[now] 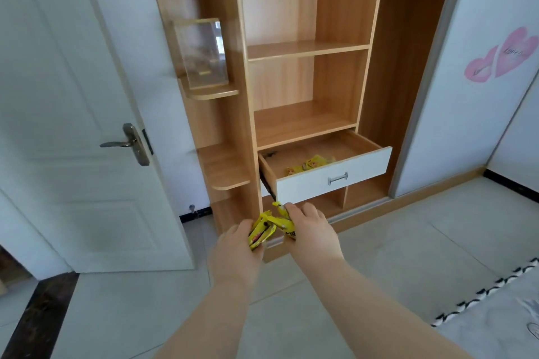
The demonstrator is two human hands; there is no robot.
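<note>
Both hands are held low in front of a wooden wardrobe, just below its open drawer (332, 176). The left hand (236, 245) has its fingers (246, 226) curled round a bunch of yellow packets (261, 232). The right hand (312, 227) pinches the other end of the same bunch, with its fingers bent over the wrappers. The packets carry dark and red print, too blurred to read. More loose packets (312, 163) of the same yellow lie inside the drawer, near its white front with the metal pull.

A clear box (201, 54) stands on a small rounded side shelf to the left. Two pink heart stickers (504, 54) sit on the white sliding panel to the right; their script is too small to make out. A white door (73, 125) with a lever handle (125, 143) stands at the left.
</note>
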